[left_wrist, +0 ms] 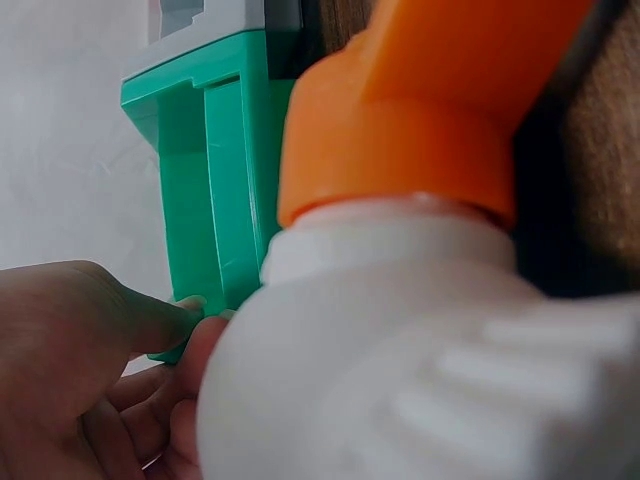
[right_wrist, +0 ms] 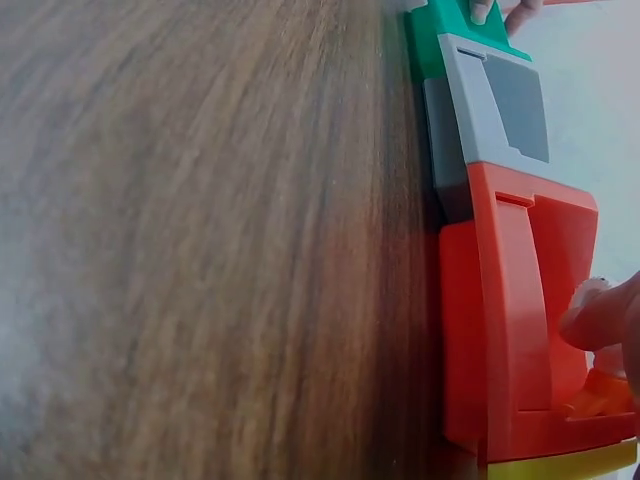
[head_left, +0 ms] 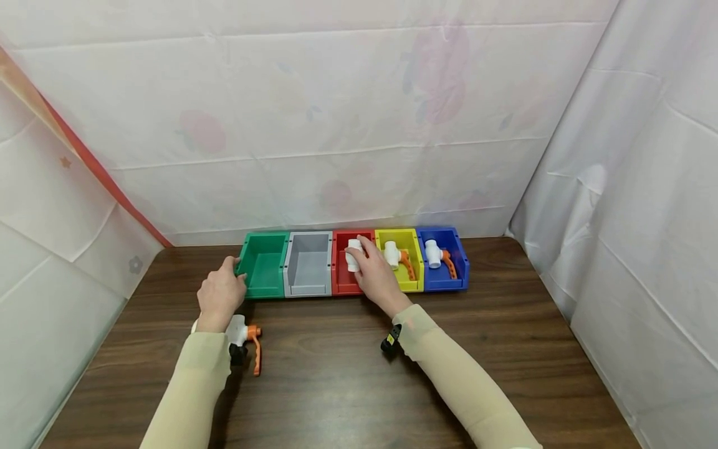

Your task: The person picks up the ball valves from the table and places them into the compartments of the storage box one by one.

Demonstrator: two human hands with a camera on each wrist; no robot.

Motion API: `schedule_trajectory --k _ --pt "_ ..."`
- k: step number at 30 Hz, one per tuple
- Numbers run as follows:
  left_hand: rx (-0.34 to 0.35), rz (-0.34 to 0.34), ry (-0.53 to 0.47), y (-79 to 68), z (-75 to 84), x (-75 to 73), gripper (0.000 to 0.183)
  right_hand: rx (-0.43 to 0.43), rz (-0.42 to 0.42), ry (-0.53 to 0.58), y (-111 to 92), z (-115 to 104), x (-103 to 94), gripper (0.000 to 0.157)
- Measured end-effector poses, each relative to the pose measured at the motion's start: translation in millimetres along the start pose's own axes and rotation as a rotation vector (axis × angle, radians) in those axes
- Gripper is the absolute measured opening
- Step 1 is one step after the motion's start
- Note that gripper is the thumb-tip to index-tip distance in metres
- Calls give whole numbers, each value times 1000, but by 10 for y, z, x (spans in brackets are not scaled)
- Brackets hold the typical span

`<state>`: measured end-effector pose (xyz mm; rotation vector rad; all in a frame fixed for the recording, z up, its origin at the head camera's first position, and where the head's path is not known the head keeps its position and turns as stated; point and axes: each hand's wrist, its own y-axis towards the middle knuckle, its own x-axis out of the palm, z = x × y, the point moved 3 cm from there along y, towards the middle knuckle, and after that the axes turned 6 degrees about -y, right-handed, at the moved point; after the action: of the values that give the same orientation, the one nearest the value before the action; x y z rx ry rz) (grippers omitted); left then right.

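Observation:
My left hand (head_left: 220,290) pinches the near left wall of the green bin (head_left: 265,268) between thumb and fingers, as the left wrist view also shows. In the red bin (head_left: 343,288), my right hand (head_left: 378,274) grips a white ball valve (head_left: 353,255). Its orange handle (right_wrist: 600,394) shows in part under the fingers in the right wrist view. Another white valve (head_left: 238,330) with an orange lever lies on the table by my left wrist, partly hidden by the wrist camera; it fills much of the left wrist view.
To the right, the yellow bin (head_left: 417,285) and the blue bin (head_left: 443,284) each hold a white valve with an orange lever. A grey bin (head_left: 308,290) sits between green and red. The row stands at the wooden table's (head_left: 314,374) back edge, before a white curtain (head_left: 314,125).

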<state>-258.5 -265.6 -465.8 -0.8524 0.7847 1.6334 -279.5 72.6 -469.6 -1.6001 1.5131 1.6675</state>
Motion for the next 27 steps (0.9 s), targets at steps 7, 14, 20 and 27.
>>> schedule_trajectory --k 7,14,20,27 --pt "6 -9 6 14 12 1 45 25 -29 -12 70 7 45 56" --pt "4 -11 7 12 27 5 45 55 -78 -57 132 15 108 54" --pt "23 -2 14 14 17 -3 44 50 -101 -76 199 5 129 52" --pt "28 11 25 12 13 -7 43 15 -136 -133 280 -16 139 47"
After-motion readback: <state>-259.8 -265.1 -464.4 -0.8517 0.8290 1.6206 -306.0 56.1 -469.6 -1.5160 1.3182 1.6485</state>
